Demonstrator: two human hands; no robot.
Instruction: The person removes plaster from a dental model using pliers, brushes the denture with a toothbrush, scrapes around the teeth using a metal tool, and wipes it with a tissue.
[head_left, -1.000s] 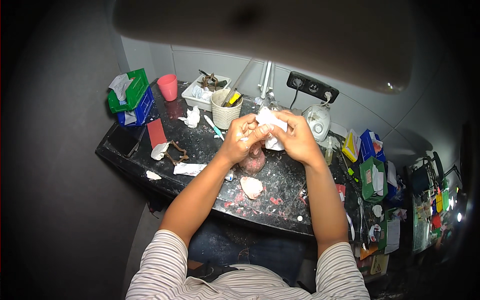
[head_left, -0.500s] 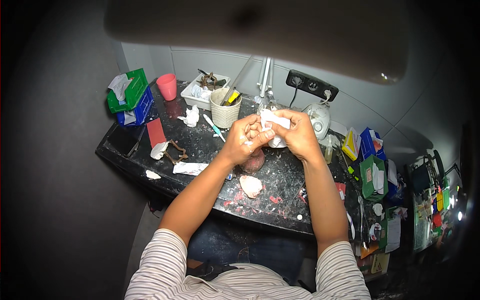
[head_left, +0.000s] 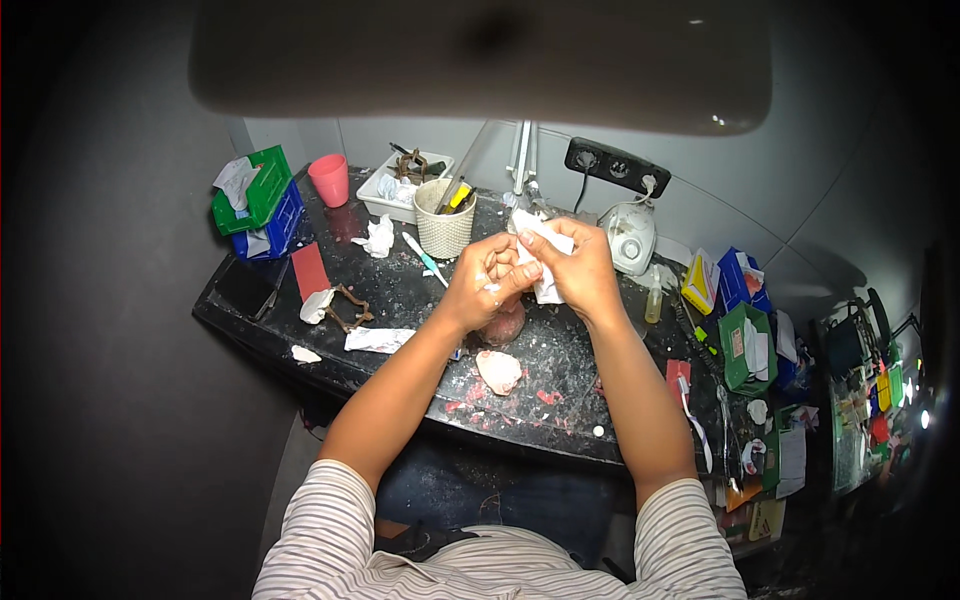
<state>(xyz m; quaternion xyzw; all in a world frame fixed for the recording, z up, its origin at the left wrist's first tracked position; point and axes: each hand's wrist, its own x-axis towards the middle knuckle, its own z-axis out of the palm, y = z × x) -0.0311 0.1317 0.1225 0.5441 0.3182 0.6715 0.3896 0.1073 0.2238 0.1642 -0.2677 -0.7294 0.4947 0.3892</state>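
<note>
My left hand (head_left: 485,290) and my right hand (head_left: 582,270) meet over the middle of the dark desk. Both have their fingers closed on a crumpled white paper (head_left: 548,290), my right thumb pressing its upper part; anything inside it is hidden. White smears show on my left fingers. Partly behind my left hand is a pinkish, rounded lump (head_left: 505,327) on the desk. Nearer me lies a pale, pink-flecked piece (head_left: 499,371), with red scraps around it.
A pink cup (head_left: 329,178), white tray (head_left: 388,206) and woven pot (head_left: 443,232) stand at the back. Stacked bins (head_left: 255,200) are left; more bins (head_left: 747,345) are right. A white device (head_left: 629,240) sits below a power strip (head_left: 610,165). A grey shade (head_left: 600,70) overhangs everything.
My right thumb has moved up and left over the white paper, which has shifted and looks more folded. The grey shade overhead appears lower in the view.
</note>
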